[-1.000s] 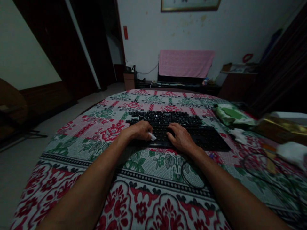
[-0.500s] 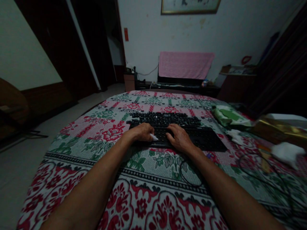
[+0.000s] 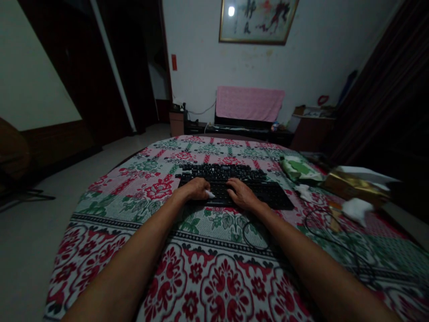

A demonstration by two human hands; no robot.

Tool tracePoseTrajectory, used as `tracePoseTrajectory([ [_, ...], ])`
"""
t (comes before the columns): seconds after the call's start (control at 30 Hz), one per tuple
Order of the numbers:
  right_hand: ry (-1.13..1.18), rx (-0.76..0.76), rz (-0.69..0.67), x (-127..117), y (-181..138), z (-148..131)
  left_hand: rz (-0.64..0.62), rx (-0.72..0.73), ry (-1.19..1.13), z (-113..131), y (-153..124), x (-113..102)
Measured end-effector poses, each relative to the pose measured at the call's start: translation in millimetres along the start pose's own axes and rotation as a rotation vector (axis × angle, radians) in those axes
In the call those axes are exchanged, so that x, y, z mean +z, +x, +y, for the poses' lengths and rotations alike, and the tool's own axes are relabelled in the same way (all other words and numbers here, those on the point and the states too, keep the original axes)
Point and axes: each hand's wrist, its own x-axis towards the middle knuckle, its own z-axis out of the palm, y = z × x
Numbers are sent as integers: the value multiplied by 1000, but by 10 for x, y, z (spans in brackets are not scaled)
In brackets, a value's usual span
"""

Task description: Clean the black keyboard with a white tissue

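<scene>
A black keyboard (image 3: 275, 197) lies on the patterned tablecloth with its key area bare of caps where it shows. Behind it many loose black keycaps (image 3: 224, 171) are spread in rows. My left hand (image 3: 197, 188) is closed over the keyboard's left part, and a white tissue (image 3: 210, 194) pokes out from its fingers. The tissue's tip touches or hovers just over the keyboard; I cannot tell which. My right hand (image 3: 241, 193) rests on the keyboard's middle, palm down, fingers slightly bent and apart, holding nothing visible.
To the right lie a green-and-white packet (image 3: 299, 169), a gold box (image 3: 351, 185), crumpled white tissue (image 3: 358, 210) and a small brownish piece (image 3: 334, 219). A black cable (image 3: 335, 239) loops across the tablecloth (image 3: 214, 277). A pink cloth (image 3: 250, 103) hangs by the far wall.
The view has tilted up and shifted, showing more of the wall picture. Both hands stay on the keyboard with hardly any change; the left still holds the white tissue.
</scene>
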Motion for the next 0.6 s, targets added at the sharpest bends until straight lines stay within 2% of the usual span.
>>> tracePoseTrajectory([
  [0.17, -39, -36, -66, -68, -79, 13, 71, -18, 20, 25, -65, 57],
  [0.37, -109, 31, -76, -92, -183, -65, 150, -61, 36, 18, -139, 144],
  [0.6, -129, 42, -11, -60, -244, -106, 224, 29, -77, -111, -159, 245],
])
